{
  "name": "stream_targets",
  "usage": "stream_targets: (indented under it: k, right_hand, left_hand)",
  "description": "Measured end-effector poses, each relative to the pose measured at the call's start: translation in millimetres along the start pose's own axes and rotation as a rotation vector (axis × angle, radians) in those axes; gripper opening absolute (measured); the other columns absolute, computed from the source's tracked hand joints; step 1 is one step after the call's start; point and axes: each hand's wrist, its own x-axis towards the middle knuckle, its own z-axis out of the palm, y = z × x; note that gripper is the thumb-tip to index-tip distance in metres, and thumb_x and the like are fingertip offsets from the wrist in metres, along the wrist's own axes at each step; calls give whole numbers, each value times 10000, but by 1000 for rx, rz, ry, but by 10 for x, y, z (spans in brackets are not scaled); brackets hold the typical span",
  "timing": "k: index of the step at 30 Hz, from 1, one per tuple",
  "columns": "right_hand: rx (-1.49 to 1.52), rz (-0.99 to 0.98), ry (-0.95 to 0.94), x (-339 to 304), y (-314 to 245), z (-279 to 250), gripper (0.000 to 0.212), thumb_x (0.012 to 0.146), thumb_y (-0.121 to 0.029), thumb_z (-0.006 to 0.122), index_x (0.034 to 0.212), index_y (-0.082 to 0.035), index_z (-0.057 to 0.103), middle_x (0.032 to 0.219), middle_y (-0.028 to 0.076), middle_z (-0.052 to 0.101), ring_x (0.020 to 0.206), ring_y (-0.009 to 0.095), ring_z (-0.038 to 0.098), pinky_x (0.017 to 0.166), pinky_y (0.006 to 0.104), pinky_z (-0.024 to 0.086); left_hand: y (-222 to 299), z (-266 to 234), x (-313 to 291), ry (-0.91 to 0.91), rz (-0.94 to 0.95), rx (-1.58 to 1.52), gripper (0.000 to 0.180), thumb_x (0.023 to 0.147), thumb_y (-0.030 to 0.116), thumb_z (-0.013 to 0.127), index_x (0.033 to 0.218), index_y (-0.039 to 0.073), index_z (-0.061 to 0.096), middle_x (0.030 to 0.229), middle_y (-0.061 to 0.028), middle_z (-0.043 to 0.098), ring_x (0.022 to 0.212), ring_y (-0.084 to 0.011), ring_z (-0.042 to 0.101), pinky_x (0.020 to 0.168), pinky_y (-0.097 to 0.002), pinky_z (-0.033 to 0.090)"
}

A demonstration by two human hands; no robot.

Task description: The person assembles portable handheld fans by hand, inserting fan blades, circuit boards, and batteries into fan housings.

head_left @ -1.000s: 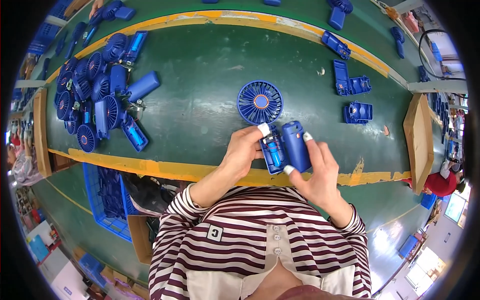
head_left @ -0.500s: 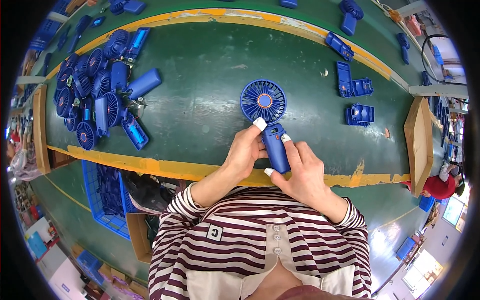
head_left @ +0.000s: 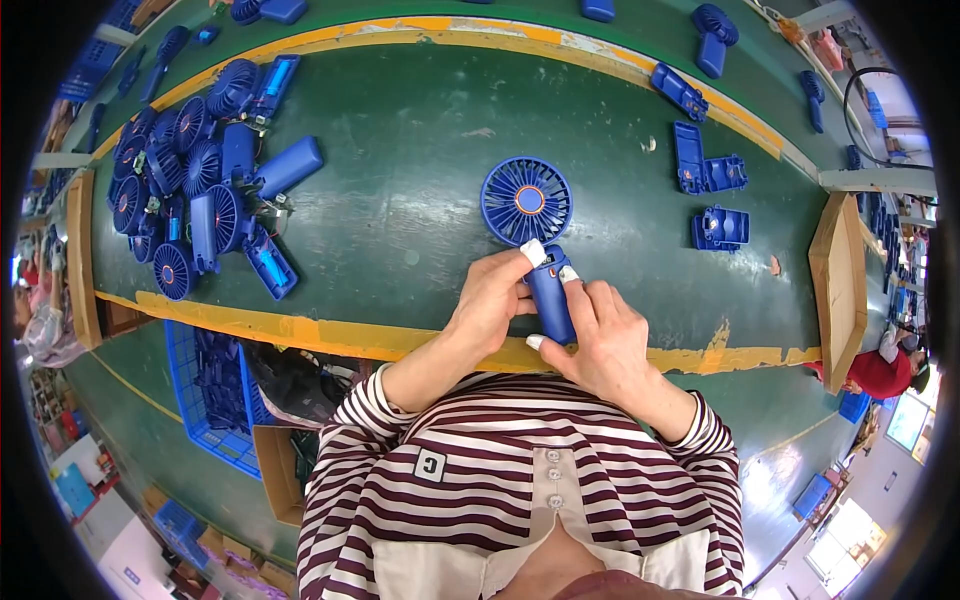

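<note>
A blue handheld fan [head_left: 527, 201] lies face up near the front edge of the green workbench [head_left: 400, 200], its round head pointing away from me. My left hand [head_left: 494, 297] grips the top of the handle, its white-covered thumb pressed at the neck over part of the small dark display. From the other side my right hand [head_left: 606, 338] holds the handle, white covers on its thumb and index fingertip. The index finger rests beside the small orange button, and the thumb touches the handle's lower end. The handle's underside is hidden.
A heap of blue fans and open handles [head_left: 190, 170] covers the bench's left part. At the right lie empty blue handle shells [head_left: 720, 229]. Wooden boards [head_left: 838, 290] border both bench ends. More fans [head_left: 713, 40] lie on the green belt beyond the yellow edge. A blue crate [head_left: 205, 400] stands below left.
My left thumb has slid right onto the top of the handle, over the display. The handle has turned slightly. Fans on the far belt have shifted a little.
</note>
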Motion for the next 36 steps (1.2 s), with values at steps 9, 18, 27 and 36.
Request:
stream_targets:
  k: [9, 18, 27, 36]
  right_hand:
    - [-29, -33, 22, 20, 6, -30, 661, 550, -304, 772, 1074, 11, 518, 831, 105, 507, 714, 252, 550, 561, 337, 477]
    - [749, 479, 40, 87, 100, 130, 421, 695, -235, 680, 966, 53, 537, 778, 161, 617, 685, 235, 626, 611, 328, 501]
    - [1076, 625, -162, 186, 93, 158, 300, 780, -106, 623, 1012, 52, 515, 842, 87, 600, 699, 125, 601, 619, 249, 508]
    - [1243, 574, -107, 206, 149, 204, 278, 785, -88, 618, 1014, 45, 533, 837, 83, 609, 702, 127, 597, 622, 253, 510]
  left_hand:
    - [7, 79, 48, 137, -48, 115, 236, 847, 186, 589, 961, -20, 587, 896, -71, 592, 784, -135, 599, 679, -295, 533]
    - [28, 46, 23, 28, 124, 87, 268, 847, 154, 590, 1042, -30, 581, 999, -113, 632, 886, -156, 604, 781, -292, 492]
    - [-55, 28, 15, -57, 212, 65, 274, 817, 71, 603, 1064, -42, 566, 1012, -117, 634, 833, -144, 615, 560, -234, 509]
    - [-51, 109, 11, -38, 335, 175, 327, 804, 5, 536, 1130, -20, 522, 1025, -107, 631, 781, -121, 608, 515, -217, 480]
